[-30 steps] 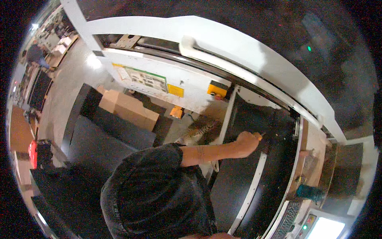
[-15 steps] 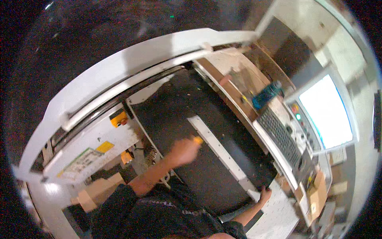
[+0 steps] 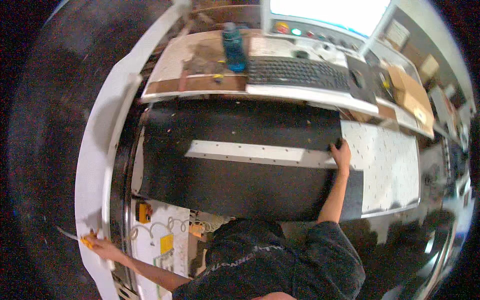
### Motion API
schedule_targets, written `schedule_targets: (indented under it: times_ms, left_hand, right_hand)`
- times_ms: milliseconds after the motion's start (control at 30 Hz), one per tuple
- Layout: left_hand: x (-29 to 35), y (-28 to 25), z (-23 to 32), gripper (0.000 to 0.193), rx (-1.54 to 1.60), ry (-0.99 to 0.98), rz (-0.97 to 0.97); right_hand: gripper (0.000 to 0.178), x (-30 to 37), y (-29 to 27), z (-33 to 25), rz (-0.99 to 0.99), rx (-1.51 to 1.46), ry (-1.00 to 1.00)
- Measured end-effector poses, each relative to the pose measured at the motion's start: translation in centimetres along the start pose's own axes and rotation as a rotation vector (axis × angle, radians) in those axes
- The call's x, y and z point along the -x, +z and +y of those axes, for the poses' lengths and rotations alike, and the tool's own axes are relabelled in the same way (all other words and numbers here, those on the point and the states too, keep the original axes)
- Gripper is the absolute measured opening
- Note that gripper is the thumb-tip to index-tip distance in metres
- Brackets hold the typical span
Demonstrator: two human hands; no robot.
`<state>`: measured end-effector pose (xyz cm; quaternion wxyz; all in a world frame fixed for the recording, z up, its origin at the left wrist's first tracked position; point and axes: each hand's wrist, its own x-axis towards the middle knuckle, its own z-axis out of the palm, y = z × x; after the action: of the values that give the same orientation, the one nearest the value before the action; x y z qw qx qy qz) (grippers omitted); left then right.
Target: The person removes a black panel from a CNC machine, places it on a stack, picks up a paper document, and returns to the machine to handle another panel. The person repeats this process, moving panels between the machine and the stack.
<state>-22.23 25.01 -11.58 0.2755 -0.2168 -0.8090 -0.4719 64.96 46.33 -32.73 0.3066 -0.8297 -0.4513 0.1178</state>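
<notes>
My left hand (image 3: 103,248) is closed around a yellow-handled tool (image 3: 88,242) over the white machine frame at the far left. A thin pale strip sticks out from the tool; its exact kind is too small to tell. My right hand (image 3: 342,156) has its fingers curled at the right edge of a black sheet (image 3: 255,190). Something small and dark shows at its fingertips, which I cannot make out. Beside that hand ends a long white strip with small holes (image 3: 260,152), lying across the black surface.
Beyond the black surface, a shelf holds a keyboard (image 3: 295,71), a blue bottle (image 3: 233,47) and a cardboard box (image 3: 410,95). A bright screen (image 3: 330,12) stands behind. To the right lies a white perforated panel (image 3: 390,165). A coiled hose (image 3: 172,225) hangs near my left forearm.
The view has turned to the right. My left hand, with the yellow-handled tool, has moved from beside the white strip out to the far left. My right hand stays at the strip's end.
</notes>
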Motion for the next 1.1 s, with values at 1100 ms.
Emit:
schedule_targets:
  times_ms: [1100]
  left_hand:
    - [4.5, -0.7, -0.6, 0.06, -0.534, 0.42, -0.143]
  right_hand:
    - [0.075, -18.4, 6.0, 6.8, -0.551, -0.569, -0.236]
